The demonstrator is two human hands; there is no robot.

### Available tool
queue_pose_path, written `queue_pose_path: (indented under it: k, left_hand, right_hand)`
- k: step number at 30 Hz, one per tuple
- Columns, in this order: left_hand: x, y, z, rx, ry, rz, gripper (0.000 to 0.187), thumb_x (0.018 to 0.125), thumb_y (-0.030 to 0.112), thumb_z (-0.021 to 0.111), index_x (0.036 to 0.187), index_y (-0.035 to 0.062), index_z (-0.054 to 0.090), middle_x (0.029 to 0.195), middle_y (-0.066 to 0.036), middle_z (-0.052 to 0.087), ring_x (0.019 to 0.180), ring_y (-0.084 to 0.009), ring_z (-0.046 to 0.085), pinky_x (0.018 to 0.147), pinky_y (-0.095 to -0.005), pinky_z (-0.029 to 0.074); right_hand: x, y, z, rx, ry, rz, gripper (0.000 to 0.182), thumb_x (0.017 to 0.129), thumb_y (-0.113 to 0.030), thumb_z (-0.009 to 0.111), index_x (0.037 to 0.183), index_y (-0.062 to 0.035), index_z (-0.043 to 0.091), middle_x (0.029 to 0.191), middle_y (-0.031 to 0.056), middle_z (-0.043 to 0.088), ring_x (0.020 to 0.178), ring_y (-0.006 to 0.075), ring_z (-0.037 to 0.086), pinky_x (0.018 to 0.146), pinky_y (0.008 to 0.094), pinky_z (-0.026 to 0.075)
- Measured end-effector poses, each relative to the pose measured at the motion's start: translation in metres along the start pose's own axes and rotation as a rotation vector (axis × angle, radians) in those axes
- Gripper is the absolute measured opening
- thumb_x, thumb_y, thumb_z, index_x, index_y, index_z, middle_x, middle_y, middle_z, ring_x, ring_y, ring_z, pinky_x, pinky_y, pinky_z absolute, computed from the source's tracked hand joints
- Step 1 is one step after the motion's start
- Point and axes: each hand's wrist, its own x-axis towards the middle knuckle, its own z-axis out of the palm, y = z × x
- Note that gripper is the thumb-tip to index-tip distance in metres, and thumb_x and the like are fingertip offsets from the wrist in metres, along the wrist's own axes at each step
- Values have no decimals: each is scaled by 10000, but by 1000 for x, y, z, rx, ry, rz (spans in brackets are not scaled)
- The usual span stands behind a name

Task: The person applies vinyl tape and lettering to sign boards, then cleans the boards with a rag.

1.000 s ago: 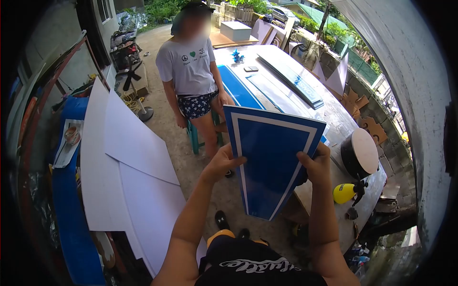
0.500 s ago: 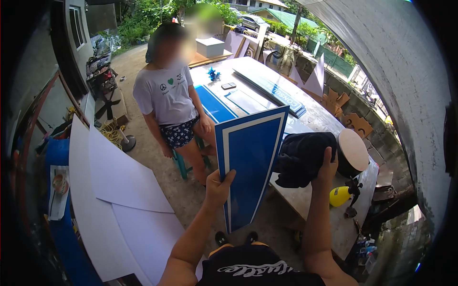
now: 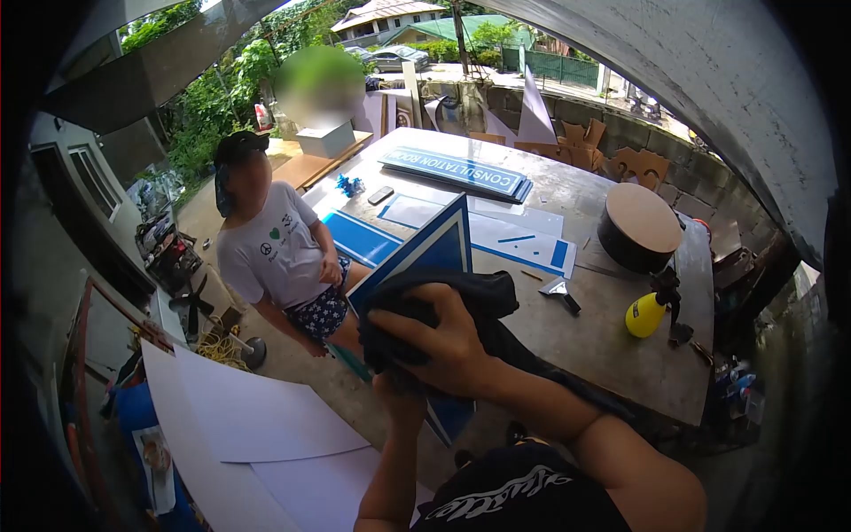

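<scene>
A blue sign panel [image 3: 448, 244] with a white border stands tilted in front of me, largely covered by a black cloth [image 3: 496, 293]. My right hand [image 3: 443, 341] grips the cloth and presses it against the panel near its left edge. Just below, my left hand [image 3: 399, 399] holds the panel by that edge; the cloth hides part of its fingers. The cloth's loose end hangs to the right, behind my right forearm.
On the table [image 3: 612, 355] lie stacked signs [image 3: 456, 173], a scraper [image 3: 560, 295], a phone [image 3: 380, 195], a yellow spray bottle [image 3: 643, 315] and a round drum-shaped piece [image 3: 640, 228]. A person [image 3: 275, 248] sits at left. White sheets [image 3: 266, 408] lean below.
My right hand has brought the cloth leftward from beside the panel onto its edge. The panel has tilted, and the view has turned to the right.
</scene>
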Motion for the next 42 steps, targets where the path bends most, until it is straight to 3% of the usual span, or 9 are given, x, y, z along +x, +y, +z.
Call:
queue_pose_path:
  k: [4,7,11,20,26,29,34,36,42]
  left_hand:
    - [-3,4,-8,98,-71,-70,199,982,-67,550,1149,-59,658,1021,-49,688,931,-116,642,808,-281,518]
    - [-3,12,10,157,76,-10,191,1002,56,644,1121,-85,695,1038,-111,732,998,-169,666,865,-302,518]
    - [-7,19,7,313,56,69,112,979,-26,641,1068,-75,687,955,-53,705,867,-119,629,756,-277,491]
    - [13,28,1,73,95,-33,328,1020,148,671,1224,-102,609,1138,-163,709,1020,-210,685,945,-353,562]
    - [35,26,-9,43,169,-54,455,1030,190,649,1383,-42,481,1299,-212,623,1184,-275,652,1017,-403,574]
    - [44,22,-15,33,172,-93,460,1043,203,630,1404,-26,459,1324,-219,604,1236,-280,628,1021,-426,573]
    - [41,14,-12,16,187,-119,407,1058,182,601,1379,-40,489,1334,-225,606,1220,-284,638,1028,-437,572]
    - [39,15,-10,-1,124,-160,379,1073,179,566,1372,-45,504,1337,-220,609,1209,-289,642,1040,-432,563]
    - [36,32,-12,-215,38,-96,380,1106,210,479,1385,-46,511,1328,-202,621,1187,-306,647,1037,-429,544]
  right_hand:
    - [14,18,-2,11,165,119,590,705,-44,873,1268,-118,715,1193,147,561,1083,327,618,924,396,522]
    - [28,47,-5,55,337,240,547,774,-44,855,1291,-71,675,1193,159,556,1085,321,618,926,379,522]
    - [16,69,-4,102,430,353,516,844,-45,815,1320,-35,616,1206,162,545,1109,309,613,932,373,519]
    - [-117,94,26,-18,215,505,549,828,18,788,1304,-14,516,1226,190,534,1144,372,587,988,409,483]
    - [-240,133,52,87,-89,947,428,864,-54,786,1240,-28,584,1116,169,623,1059,339,648,943,417,511]
    - [-230,131,37,138,4,982,374,893,-82,770,1225,-31,606,1072,154,662,1005,312,678,917,402,529]
    - [-95,58,-11,451,111,729,400,889,-60,773,1244,-39,590,1078,143,663,1022,293,678,927,375,532]
    - [-66,42,-1,438,102,455,510,860,-42,802,1305,-65,554,1228,143,607,1140,277,630,967,384,513]
    - [-60,12,54,175,25,248,647,689,-41,865,1295,-85,643,1200,161,534,1103,348,589,958,412,519]
